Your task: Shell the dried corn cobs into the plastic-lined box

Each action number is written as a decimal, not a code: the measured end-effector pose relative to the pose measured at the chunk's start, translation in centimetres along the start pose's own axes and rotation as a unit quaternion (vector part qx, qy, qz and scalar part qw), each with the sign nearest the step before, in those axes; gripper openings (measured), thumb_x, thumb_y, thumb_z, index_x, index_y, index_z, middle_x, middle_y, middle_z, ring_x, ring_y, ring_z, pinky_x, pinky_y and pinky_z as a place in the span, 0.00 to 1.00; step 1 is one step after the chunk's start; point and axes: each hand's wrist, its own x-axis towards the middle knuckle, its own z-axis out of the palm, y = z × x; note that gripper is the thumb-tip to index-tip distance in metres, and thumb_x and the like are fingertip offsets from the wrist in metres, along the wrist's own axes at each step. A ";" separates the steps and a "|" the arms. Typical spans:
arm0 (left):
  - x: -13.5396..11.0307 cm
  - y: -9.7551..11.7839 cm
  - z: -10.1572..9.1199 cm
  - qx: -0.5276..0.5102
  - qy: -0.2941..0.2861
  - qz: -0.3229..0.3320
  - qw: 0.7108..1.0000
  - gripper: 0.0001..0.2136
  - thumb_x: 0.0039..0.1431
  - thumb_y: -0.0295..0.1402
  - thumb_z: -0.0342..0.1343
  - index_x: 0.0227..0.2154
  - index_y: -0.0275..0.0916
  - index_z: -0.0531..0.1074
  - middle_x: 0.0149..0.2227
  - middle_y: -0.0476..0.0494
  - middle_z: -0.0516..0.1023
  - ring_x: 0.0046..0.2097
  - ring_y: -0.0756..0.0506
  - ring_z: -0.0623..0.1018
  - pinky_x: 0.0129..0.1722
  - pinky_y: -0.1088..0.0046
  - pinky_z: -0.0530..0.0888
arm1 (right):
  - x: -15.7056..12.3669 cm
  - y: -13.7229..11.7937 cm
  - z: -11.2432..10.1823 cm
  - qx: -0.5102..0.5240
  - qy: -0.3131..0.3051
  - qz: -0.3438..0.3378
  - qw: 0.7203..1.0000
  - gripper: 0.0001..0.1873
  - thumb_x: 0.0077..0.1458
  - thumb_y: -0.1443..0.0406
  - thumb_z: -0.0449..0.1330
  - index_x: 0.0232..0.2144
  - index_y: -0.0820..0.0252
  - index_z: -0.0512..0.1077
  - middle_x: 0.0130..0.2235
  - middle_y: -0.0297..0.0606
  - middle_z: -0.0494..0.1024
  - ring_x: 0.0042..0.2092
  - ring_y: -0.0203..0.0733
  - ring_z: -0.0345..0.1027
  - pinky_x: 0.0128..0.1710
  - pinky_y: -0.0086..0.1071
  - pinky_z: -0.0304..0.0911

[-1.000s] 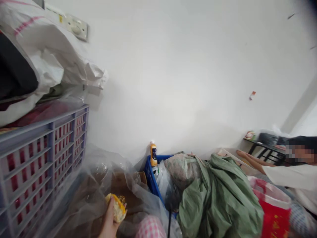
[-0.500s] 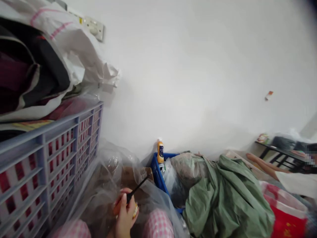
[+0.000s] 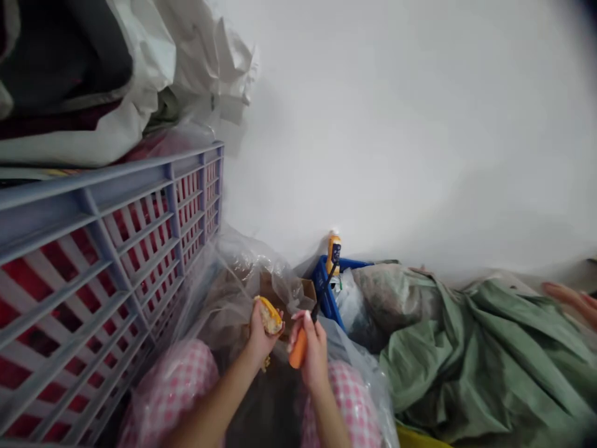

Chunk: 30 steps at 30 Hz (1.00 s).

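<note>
My left hand (image 3: 263, 333) grips a yellow and cream piece of corn cob (image 3: 269, 315) in its fingers. Close beside it, my right hand (image 3: 311, 351) is closed around an orange-handled tool (image 3: 297, 348), whose thin black shaft (image 3: 324, 289) points up and away. The hands are a short way apart, and neither touches the other. Clear plastic sheeting (image 3: 242, 280) hangs just behind them, and my knees in pink checked cloth (image 3: 168, 389) lie below.
A blue-grey crate with red contents (image 3: 116, 261) fills the left side, with bagged items on top. Ahead stand a blue crate (image 3: 324, 289) and a yellow bottle (image 3: 333, 252). A green cloth (image 3: 480, 354) lies to the right, where another person's hand (image 3: 571, 302) shows at the edge.
My view has tilted and dropped, shifting the surroundings up and right. My right hand has come up with the orange-handled tool, separate from the corn cob. The other person has mostly left the view.
</note>
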 end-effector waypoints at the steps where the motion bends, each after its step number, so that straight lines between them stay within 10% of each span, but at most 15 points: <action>1: -0.4 0.7 0.5 0.007 0.013 0.011 1.000 0.11 0.60 0.42 0.49 0.31 0.39 0.68 0.22 0.48 0.74 0.23 0.48 0.76 0.22 0.74 0.71 | -0.4 -0.3 -0.5 -0.001 -0.010 0.026 1.000 0.28 0.47 0.42 0.58 0.31 0.61 0.67 0.17 0.26 0.64 0.16 0.30 0.56 0.16 0.25 0.54; 13: -1.1 3.9 3.0 0.056 0.063 0.099 0.992 0.14 0.63 0.42 0.44 0.41 0.39 0.69 0.23 0.50 0.73 0.23 0.49 0.76 0.29 0.72 0.74 | -4.1 4.9 -4.8 -0.222 -0.114 0.131 0.959 0.29 0.51 0.40 0.52 0.29 0.61 0.69 0.17 0.29 0.65 0.17 0.32 0.59 0.16 0.23 0.53; 30: -1.5 4.3 2.3 0.126 0.063 0.239 0.961 0.18 0.62 0.45 0.46 0.47 0.39 0.68 0.29 0.49 0.72 0.27 0.50 0.77 0.30 0.75 0.74 | -5.5 5.5 -4.0 -0.309 -0.109 0.183 0.927 0.31 0.48 0.38 0.52 0.33 0.59 0.72 0.16 0.29 0.63 0.14 0.34 0.56 0.12 0.27 0.51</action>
